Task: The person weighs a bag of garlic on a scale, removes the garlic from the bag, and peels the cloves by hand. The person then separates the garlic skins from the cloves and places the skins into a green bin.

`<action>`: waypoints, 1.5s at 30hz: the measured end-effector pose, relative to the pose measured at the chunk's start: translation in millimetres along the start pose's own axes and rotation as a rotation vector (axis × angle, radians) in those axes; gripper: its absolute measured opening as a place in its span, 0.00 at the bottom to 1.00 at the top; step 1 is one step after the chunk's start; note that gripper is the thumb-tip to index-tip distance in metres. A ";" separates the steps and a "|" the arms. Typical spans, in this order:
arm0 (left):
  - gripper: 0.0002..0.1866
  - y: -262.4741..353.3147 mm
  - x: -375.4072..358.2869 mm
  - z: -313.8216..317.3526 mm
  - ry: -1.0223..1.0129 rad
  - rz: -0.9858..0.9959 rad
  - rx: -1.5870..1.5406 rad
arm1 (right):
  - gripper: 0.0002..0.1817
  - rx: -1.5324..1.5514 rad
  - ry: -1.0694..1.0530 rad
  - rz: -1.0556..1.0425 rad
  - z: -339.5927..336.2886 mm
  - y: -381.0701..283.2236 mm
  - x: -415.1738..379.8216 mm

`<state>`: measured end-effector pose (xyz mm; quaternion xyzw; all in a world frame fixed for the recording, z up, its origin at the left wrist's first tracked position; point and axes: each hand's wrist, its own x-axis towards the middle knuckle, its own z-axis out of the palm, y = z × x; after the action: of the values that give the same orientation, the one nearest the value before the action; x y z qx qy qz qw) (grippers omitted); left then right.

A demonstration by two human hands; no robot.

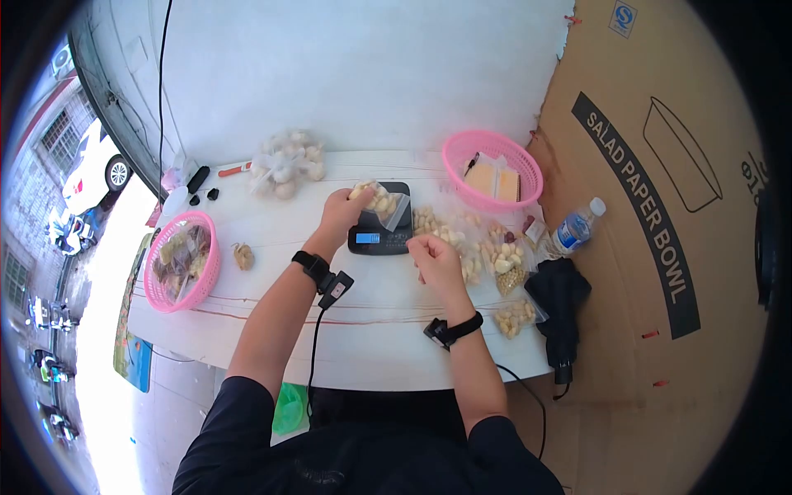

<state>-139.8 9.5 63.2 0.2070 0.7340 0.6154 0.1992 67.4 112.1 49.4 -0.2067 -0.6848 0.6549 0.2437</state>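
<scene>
My left hand [340, 213] grips a small clear zip bag of peeled garlic cloves [378, 200] by its left end. The bag overlaps the top of a black kitchen scale [379, 247], whose small display is lit blue. To the right of the scale, my right hand [436, 262] has its fingers curled together, and I cannot tell what is in them. It is right beside several clear bags of pale cloves [471, 270] spread over the white table [363, 330].
A pink basket [445, 157] holding yellowish packs stands at the back right, another pink basket [216, 264] at the left. A bag of whole garlic bulbs [285, 169] lies at the back. A water bottle [569, 234] and black umbrella [558, 301] line the right side, beside tall cardboard [627, 247].
</scene>
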 end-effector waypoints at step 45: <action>0.12 -73.0 -69.6 -38.0 0.357 0.117 -0.258 | 0.10 -0.030 -0.064 0.097 -9.4 -4.8 -6.0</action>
<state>-106.8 -71.4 0.1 0.1100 0.6597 0.7414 0.0551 78.0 115.7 54.0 -0.2223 -0.6911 0.6620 0.1864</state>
